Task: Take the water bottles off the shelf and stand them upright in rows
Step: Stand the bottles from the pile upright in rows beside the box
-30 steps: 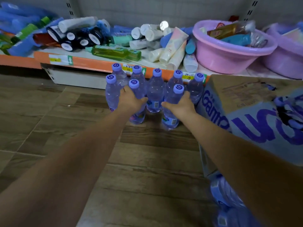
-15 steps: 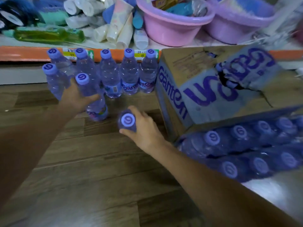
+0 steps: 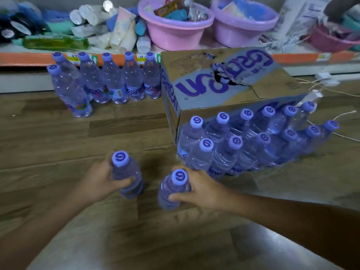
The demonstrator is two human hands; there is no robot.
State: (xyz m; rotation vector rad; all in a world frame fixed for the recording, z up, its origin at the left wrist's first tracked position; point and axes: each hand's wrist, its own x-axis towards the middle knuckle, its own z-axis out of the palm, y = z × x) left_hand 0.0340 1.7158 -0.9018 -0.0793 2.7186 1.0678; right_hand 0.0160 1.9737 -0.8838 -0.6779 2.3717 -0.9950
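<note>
My left hand (image 3: 97, 182) grips a clear water bottle with a purple cap (image 3: 127, 177), upright near the wooden floor. My right hand (image 3: 200, 189) grips a second such bottle (image 3: 172, 190) just to its right. A row of several upright bottles (image 3: 116, 78) stands against the orange shelf edge (image 3: 29, 58), with one more bottle (image 3: 71, 92) in front at the left. Several shrink-wrapped bottles (image 3: 253, 137) stick out of a torn cardboard box (image 3: 224, 84) on the right.
The shelf carries tubes (image 3: 120, 34), a green bottle (image 3: 50, 41) and pink and purple basins (image 3: 175, 24) full of small goods. White cords (image 3: 335, 90) trail on the floor right of the box. Bare wooden floor (image 3: 58, 143) lies between the row and my hands.
Both hands have pulled back from the row near the shelf toward me, each carrying a bottle. The view has swung right, showing more of the box and its packed bottles.
</note>
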